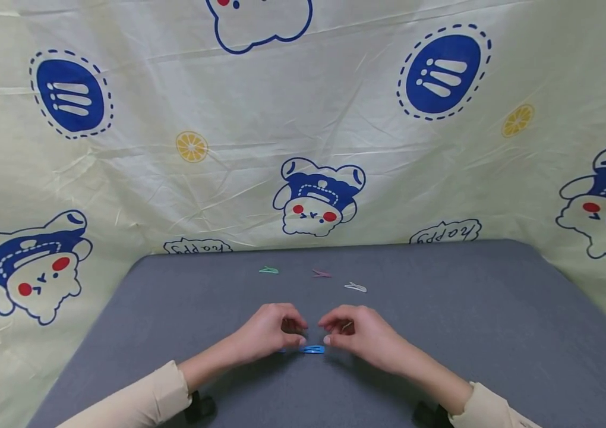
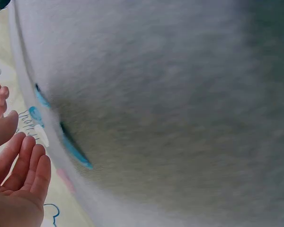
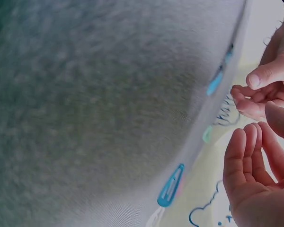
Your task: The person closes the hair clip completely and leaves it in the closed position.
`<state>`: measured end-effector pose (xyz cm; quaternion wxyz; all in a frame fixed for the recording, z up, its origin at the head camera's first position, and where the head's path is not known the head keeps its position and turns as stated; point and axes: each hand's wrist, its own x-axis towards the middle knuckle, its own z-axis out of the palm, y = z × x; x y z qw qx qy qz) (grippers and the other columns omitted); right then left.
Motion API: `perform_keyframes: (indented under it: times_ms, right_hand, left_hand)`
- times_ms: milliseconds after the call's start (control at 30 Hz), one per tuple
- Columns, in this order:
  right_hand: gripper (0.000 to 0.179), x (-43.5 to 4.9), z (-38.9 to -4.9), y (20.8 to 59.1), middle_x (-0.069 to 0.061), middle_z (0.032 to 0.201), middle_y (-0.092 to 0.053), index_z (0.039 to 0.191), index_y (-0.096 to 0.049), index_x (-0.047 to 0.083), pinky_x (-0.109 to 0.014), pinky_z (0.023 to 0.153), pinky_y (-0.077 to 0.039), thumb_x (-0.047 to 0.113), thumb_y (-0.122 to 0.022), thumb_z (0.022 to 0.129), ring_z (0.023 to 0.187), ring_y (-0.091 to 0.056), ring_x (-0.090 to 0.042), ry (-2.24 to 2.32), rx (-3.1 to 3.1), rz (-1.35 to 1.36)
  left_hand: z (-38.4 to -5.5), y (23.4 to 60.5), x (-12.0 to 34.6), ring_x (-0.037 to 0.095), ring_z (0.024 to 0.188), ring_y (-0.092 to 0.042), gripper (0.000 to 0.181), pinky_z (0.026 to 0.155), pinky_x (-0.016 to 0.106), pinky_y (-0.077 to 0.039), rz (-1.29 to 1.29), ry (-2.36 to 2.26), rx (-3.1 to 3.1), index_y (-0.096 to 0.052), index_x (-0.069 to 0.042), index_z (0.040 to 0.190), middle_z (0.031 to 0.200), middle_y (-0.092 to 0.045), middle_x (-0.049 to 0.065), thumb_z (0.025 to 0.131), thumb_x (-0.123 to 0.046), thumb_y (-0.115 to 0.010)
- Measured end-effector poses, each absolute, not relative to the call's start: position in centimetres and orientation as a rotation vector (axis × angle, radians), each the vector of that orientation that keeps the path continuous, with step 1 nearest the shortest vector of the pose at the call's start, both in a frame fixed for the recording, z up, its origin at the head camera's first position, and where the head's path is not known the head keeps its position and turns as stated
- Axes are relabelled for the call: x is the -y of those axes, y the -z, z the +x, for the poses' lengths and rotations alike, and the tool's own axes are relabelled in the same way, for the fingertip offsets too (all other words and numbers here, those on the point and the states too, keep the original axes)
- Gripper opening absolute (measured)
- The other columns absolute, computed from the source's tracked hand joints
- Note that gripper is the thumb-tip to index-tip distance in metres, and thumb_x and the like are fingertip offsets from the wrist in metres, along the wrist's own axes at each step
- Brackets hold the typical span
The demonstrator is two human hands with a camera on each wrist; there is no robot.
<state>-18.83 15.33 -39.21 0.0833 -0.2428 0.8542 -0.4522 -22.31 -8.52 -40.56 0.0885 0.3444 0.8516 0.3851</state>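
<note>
A blue snap hair clip (image 1: 313, 349) lies on the grey table between my two hands. My left hand (image 1: 271, 333) hovers just left of it, fingers loosely bent and thumb tip close to its end. Mirroring it on the other side, my right hand (image 1: 364, 334) has bent fingers and a thumb apart from them. Neither hand holds anything. A sliver of another blue clip (image 1: 281, 351) shows beneath the left hand. In the left wrist view a blue clip (image 2: 75, 149) lies near that hand; in the right wrist view a blue clip (image 3: 170, 185) lies near the right.
Farther back on the table (image 1: 442, 315) lie a green clip (image 1: 268, 270), a pink clip (image 1: 321, 273) and a white clip (image 1: 356, 287). Behind the table's far edge hangs a pale cloth (image 1: 367, 196) printed with cartoon bears and orange slices.
</note>
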Motion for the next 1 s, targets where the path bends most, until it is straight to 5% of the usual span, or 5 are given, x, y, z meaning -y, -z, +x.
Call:
perform_keyframes:
  times_ms: [433, 1000]
  right_hand:
    - [0.019, -18.4, -18.2, 37.8, 0.000, 0.105, -0.068, 0.111, -0.071, 0.018, -0.033, 0.081, -0.052, 0.022, -0.070, 0.093, 0.089, -0.061, -0.016, 1.429, -2.653, -0.627]
    - [0.021, -21.5, -20.9, 38.9, -0.004, 0.101, -0.068, 0.112, -0.070, 0.006, -0.032, 0.080, -0.052, 0.014, -0.070, 0.092, 0.088, -0.060, -0.015, 1.248, -2.797, -0.635]
  left_hand:
    - [-23.1, 39.3, 6.8, 0.016, 0.088, -0.062, 0.021, 0.081, 0.031, -0.051, 1.043, -1.146, -2.578, -0.073, -0.005, 0.104, 0.098, -0.069, 0.005, 0.085, -0.012, -0.078]
    - [-26.4, 40.4, 3.9, 0.013, 0.077, -0.058, 0.021, 0.066, 0.026, -0.049, 0.846, -1.200, -2.492, -0.073, -0.003, 0.106, 0.085, -0.066, -0.005, 0.088, -0.012, -0.075]
